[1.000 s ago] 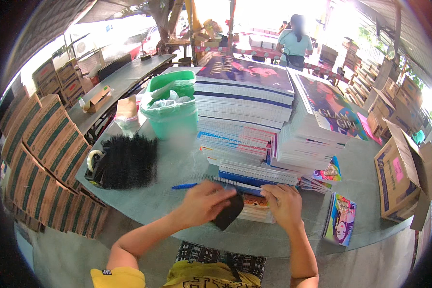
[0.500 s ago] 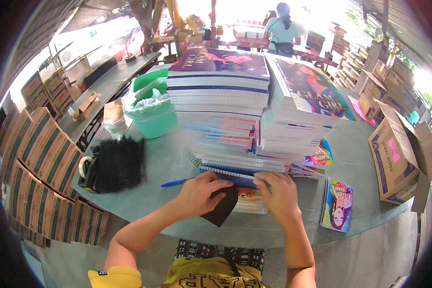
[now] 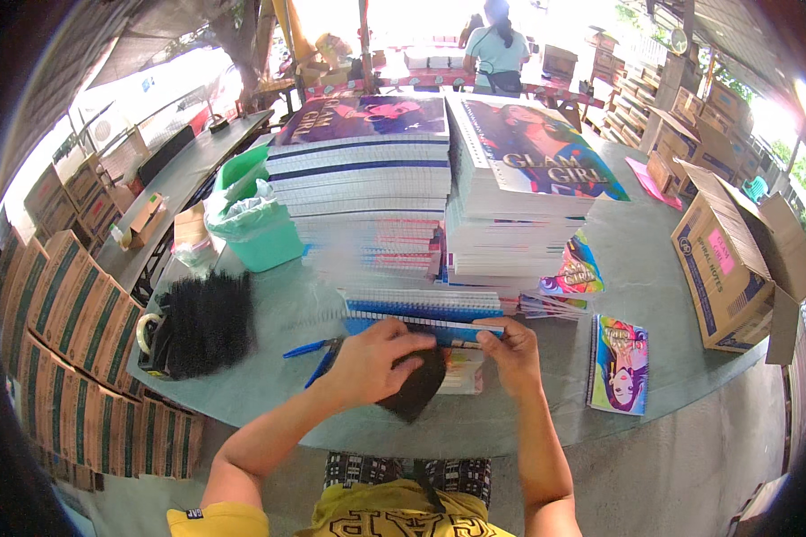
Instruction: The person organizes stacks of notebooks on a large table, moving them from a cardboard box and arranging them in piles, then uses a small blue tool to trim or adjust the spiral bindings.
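Low centre of the frame: left hand (image 3: 373, 361) is clamped around a dark pad (image 3: 415, 387), right hand (image 3: 509, 351) pinches the spiral notebook (image 3: 443, 345) edge. Careful, a nudge could topple the tall notebook stack (image 3: 367, 192) just above.

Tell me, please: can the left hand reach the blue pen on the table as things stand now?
Probably yes. The blue pen lies on the table just to the left of the left hand, with nothing between them, though that hand is pressing a dark flat piece.
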`<state>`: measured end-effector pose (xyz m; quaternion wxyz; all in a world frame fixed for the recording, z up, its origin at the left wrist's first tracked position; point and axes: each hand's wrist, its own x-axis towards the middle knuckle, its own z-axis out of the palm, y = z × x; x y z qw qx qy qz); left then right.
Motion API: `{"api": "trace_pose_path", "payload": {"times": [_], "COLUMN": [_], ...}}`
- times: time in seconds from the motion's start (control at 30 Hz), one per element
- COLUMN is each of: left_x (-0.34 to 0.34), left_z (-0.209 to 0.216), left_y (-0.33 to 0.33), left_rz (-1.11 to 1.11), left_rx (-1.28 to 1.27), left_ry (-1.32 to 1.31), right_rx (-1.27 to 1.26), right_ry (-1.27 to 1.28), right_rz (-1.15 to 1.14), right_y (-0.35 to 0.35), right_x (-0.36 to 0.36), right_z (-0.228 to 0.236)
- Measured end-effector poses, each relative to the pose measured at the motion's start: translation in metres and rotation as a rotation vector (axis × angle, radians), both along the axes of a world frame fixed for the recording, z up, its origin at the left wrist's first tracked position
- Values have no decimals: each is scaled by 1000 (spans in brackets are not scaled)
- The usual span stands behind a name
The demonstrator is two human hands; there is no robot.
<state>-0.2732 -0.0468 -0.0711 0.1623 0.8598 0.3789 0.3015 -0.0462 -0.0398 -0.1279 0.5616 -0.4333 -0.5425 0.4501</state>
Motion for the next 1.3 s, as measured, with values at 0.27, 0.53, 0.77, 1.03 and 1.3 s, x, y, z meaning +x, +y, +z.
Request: {"api": "trace_pose_path", "payload": {"times": [0.27,0.53,0.77,1.03,1.3], "left_x": [15,29,46,45,52], "left_z": [-1,-2,10,-100,4], "left_y": [-1,8,7,-47,-8], "left_rz": [-26,109,87,-35,101], "left_rx": [95,296,238,-28,439], "left_ry": [-59,-139,-157,157,121], "right_rx": [86,-152,-181,19,-74], "right_ry": [95,459,357,-174,374], "right_rz": [14,41,-71,-19,40], "right_y": [-2,-2,-11,-7,-17], "right_x": [-5,-3,-8,-13,-22], "right_z": [-13,-15,-3,8,17]}}
